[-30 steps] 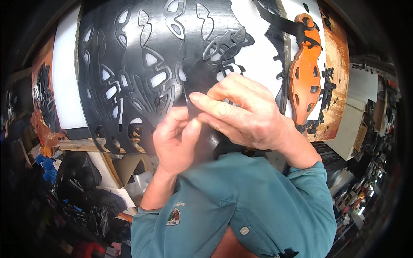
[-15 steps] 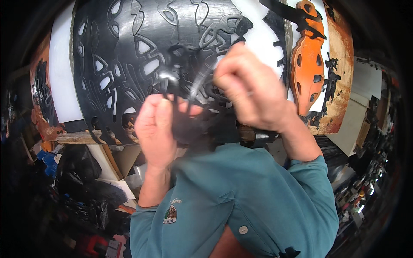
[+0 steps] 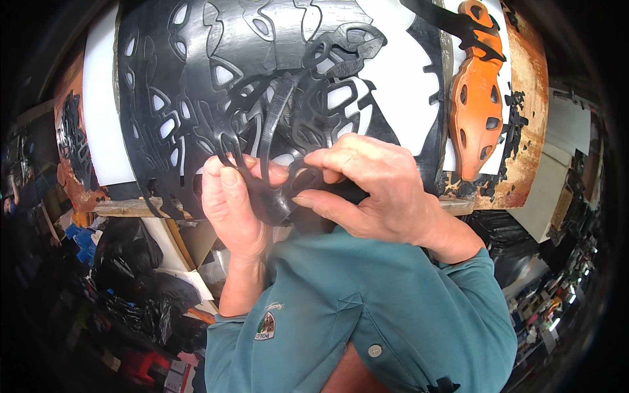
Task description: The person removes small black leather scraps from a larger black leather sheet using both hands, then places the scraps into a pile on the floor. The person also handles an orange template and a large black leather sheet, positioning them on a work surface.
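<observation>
A curved black cut-out piece with holes and thin strips is held up over the front edge of the table. My left hand pinches its left part between thumb and fingers. Around its right part the thumb and fingers of my right hand are closed. Behind both hands spreads a large black sheet, scored and cut into many curved outlines and openings. Loose cut parts lie on the sheet, some overlapping. Where the held piece meets the strips behind it, I cannot tell what is joined.
An orange perforated template lies at the right, a black cut piece across its upper end. White board shows beside and through the sheet. Black scraps lie near the right edge, more scraps at the left. Below left is a black plastic bag.
My right hand has come down and closer to my left, from a blurred raised position onto the held piece. The strip stretched between the hands is no longer pulled up.
</observation>
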`<action>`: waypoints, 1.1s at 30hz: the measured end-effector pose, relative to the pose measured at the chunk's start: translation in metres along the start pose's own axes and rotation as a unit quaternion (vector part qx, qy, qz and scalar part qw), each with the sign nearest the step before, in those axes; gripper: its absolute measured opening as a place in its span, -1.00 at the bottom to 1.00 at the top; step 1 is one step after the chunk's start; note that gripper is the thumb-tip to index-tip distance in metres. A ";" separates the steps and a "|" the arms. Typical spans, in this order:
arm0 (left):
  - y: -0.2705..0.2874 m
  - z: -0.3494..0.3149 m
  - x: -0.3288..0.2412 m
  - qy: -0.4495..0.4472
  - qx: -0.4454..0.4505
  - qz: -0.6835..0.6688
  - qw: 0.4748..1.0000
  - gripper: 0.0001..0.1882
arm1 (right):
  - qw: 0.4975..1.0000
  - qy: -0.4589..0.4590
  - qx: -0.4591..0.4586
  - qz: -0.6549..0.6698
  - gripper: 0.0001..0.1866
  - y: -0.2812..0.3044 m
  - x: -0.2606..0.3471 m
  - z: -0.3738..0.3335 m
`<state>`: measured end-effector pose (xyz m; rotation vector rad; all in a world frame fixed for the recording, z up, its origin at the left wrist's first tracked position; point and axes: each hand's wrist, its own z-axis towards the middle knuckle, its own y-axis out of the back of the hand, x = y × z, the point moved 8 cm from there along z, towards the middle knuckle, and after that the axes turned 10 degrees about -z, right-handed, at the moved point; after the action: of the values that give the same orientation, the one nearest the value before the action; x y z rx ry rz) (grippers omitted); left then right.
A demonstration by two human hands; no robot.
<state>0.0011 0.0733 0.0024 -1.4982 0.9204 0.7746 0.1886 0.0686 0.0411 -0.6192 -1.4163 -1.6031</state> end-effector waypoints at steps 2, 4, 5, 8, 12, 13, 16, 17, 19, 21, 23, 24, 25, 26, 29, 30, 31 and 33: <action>0.000 -0.001 0.000 -0.006 -0.005 0.022 1.000 -0.73 | 1.000 0.000 0.004 -0.002 -0.66 -0.003 0.003 -0.001; -0.002 -0.003 -0.001 -0.020 -0.011 0.043 0.999 -0.73 | 1.000 -0.004 0.003 -0.005 -0.72 -0.005 0.002 -0.001; -0.004 -0.004 -0.002 -0.032 -0.010 0.050 0.998 -0.74 | 1.000 -0.005 -0.002 -0.006 -0.75 -0.007 0.000 -0.001; -0.014 -0.008 -0.007 -0.069 0.012 0.069 0.995 -0.78 | 0.997 0.013 -0.070 -0.012 -0.83 -0.009 -0.005 0.001; -0.017 -0.012 -0.009 -0.071 -0.006 0.089 0.993 -0.79 | 0.994 0.022 -0.103 -0.041 -0.90 -0.011 -0.007 -0.002; -0.014 -0.013 -0.010 -0.068 -0.022 0.096 0.993 -0.79 | 0.994 0.028 -0.091 -0.049 -0.92 -0.011 -0.006 -0.003; -0.001 -0.015 -0.015 -0.054 -0.078 0.045 0.994 -0.78 | 0.978 -0.088 -0.171 -0.082 -0.87 0.039 -0.038 -0.011; 0.007 -0.015 -0.016 -0.042 -0.111 0.013 0.993 -0.77 | 0.960 -0.211 -0.183 0.019 -0.81 0.056 -0.066 -0.019; 0.010 -0.015 -0.021 -0.041 -0.103 0.009 0.994 -0.78 | 0.927 -0.279 -0.247 -0.045 -0.75 0.105 -0.090 -0.028; 0.010 -0.016 -0.018 -0.017 -0.103 0.016 0.994 -0.80 | 0.905 -0.298 -0.200 -0.228 -0.78 0.134 -0.094 -0.028; -0.002 -0.017 -0.011 -0.005 -0.045 -0.032 0.998 -0.82 | 0.907 -0.234 -0.154 -0.313 -0.61 0.134 -0.080 -0.018; -0.005 -0.018 -0.005 0.008 -0.048 -0.052 0.997 -0.82 | 0.943 -0.176 -0.121 -0.257 -0.48 0.122 -0.064 -0.015; -0.011 -0.020 0.001 0.020 -0.036 -0.087 0.995 -0.82 | 0.966 -0.146 -0.085 -0.197 -0.35 0.107 -0.048 -0.015; -0.015 -0.025 0.006 0.031 -0.043 -0.070 0.996 -0.85 | 0.986 -0.050 -0.031 -0.158 -0.29 0.084 -0.020 -0.012; -0.027 -0.033 0.012 0.042 -0.042 0.011 0.998 -0.83 | 0.975 0.087 0.117 -0.166 -0.20 0.004 0.032 -0.012; -0.031 -0.033 0.012 0.035 -0.032 0.013 0.999 -0.82 | 0.979 0.094 0.082 -0.163 -0.20 -0.009 0.040 -0.010; -0.033 -0.030 0.010 0.018 -0.013 -0.043 0.999 -0.80 | 0.979 0.096 0.052 -0.171 -0.21 -0.021 0.040 -0.006; -0.026 -0.021 0.015 0.068 0.023 -0.062 0.996 -0.72 | 0.983 0.095 -0.010 -0.154 -0.49 -0.022 0.033 0.002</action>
<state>0.0305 0.0513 0.0044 -1.5668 0.9293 0.5643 0.1531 0.0603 0.0573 -0.2566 -1.4031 -1.8655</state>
